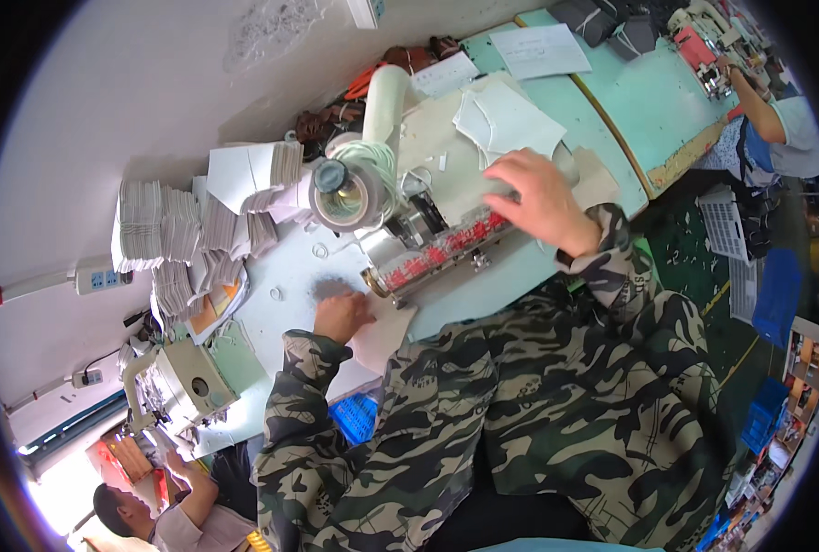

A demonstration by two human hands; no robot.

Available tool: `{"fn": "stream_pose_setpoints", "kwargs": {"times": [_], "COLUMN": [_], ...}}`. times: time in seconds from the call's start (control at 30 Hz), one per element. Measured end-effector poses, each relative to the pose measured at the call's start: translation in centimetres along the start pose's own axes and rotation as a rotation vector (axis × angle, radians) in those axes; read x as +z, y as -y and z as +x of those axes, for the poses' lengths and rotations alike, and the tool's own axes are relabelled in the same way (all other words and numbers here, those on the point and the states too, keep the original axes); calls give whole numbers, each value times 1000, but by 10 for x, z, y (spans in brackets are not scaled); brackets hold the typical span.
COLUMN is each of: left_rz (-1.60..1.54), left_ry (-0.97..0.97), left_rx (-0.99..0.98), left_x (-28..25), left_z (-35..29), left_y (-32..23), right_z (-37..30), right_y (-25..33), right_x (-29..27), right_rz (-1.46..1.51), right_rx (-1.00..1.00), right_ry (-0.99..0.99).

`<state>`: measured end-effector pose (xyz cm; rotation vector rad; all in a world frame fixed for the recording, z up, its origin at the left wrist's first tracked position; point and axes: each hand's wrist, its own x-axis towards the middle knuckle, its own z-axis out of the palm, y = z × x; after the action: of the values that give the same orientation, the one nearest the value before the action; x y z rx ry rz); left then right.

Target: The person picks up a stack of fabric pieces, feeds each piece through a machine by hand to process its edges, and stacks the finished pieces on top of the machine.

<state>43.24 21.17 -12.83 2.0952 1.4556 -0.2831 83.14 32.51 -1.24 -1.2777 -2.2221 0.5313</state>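
Observation:
My left hand (338, 317) is curled at the edge of a flat beige panel (383, 337), by the left end of a sewing machine. Part of that panel lies under the hand, and its fingers are blurred. The sewing machine (446, 250) has a worn red-and-white arm running up to the right, with a silver head at its left end. Above the arm's right part hovers my right hand (543, 201), its fingers bent and apart, with nothing visible in them. Just beyond it, white pointed panels (509, 120) lie in a loose pile.
Tall stacks of pale cut pieces (161, 225) stand against the wall at left. A cream post (386, 101) and a coil of pale cord (372, 166) rise behind the machine. Co-workers sit at lower left (193, 515) and upper right (796, 138). A blue basket (354, 417) is below the table edge.

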Motion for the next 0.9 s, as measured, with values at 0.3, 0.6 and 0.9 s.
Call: {"fn": "stream_pose_setpoints", "kwargs": {"times": [0.3, 0.6, 0.9], "left_rz": [117, 23, -386], "left_ry": [-378, -302, 162], "left_rx": [26, -65, -23], "left_x": [0, -4, -60], "left_z": [-13, -5, -9], "left_y": [-20, -43, -22], "right_z": [11, 8, -21], "right_y": [-30, -82, 25], "right_x": [-8, -9, 4], "right_rz": [-231, -322, -112], "right_rx": [46, 121, 19], "right_ry": [-396, -246, -29]}}
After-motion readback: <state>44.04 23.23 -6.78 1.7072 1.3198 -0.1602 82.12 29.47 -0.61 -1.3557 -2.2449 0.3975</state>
